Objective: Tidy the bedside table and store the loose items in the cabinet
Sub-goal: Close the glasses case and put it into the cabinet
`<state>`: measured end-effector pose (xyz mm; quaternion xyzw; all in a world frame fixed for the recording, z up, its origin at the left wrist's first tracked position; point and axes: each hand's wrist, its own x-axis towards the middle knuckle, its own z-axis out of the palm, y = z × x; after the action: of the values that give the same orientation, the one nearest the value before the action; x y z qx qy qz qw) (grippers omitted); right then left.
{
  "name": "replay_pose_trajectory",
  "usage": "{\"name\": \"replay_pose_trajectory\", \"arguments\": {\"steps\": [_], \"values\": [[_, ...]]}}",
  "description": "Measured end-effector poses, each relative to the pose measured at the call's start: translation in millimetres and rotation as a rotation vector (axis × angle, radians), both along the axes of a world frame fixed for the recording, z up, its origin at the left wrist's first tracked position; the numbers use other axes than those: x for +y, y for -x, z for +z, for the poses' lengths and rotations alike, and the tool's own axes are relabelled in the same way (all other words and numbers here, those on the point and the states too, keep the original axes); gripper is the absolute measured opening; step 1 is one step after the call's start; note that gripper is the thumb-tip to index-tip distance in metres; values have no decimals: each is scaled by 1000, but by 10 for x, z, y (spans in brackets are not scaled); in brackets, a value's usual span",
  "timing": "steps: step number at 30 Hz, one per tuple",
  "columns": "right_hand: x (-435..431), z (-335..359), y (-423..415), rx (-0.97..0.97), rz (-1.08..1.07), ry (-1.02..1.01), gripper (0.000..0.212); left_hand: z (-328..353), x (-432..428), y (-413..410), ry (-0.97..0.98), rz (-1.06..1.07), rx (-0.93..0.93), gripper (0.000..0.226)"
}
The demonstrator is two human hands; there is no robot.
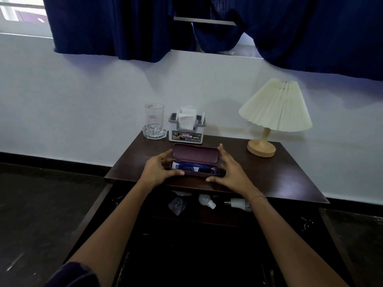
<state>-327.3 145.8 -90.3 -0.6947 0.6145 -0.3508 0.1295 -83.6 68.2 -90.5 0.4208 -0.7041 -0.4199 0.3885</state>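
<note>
Your left hand [159, 168] and right hand [229, 170] clasp the two ends of the open spectacle case [195, 160] at the front edge of the bedside table [290, 177], with the glass [154, 121] at eleven o'clock of it and the lamp [273, 112] at two.

We're in a bedroom at home: a dark wooden bedside table [290, 175] stands against the pale wall [83, 104], a pleated lamp [275, 108] on its right rear corner, a tissue holder [186, 129] at its back edge, navy curtains [124, 27] above.
</note>
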Motion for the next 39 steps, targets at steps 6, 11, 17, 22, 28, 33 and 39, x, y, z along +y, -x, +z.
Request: {"name": "replay_pose_trajectory", "arguments": {"steps": [6,11,17,22,28,33,39], "values": [[25,-14,-17,-48,-38,108,103,16,15,-8,11,20,32,72],[36,2,-14,-57,-64,147,91,27,36,6,-3,40,87,63],[59,-4,-6,4,-53,250,56,29,45,9,34,75,43,51],[91,19,-23,-4,-69,273,43,37,50,9,-9,52,66,40],[113,22,-31,-29,-57,284,38,5,37,18,-8,53,99,31],[143,39,-49,-23,-39,300,34,-3,66,23,48,55,129,26],[513,-109,-159,-292,-60,381,36,-90,443,-64,122,57,199,34]]}}
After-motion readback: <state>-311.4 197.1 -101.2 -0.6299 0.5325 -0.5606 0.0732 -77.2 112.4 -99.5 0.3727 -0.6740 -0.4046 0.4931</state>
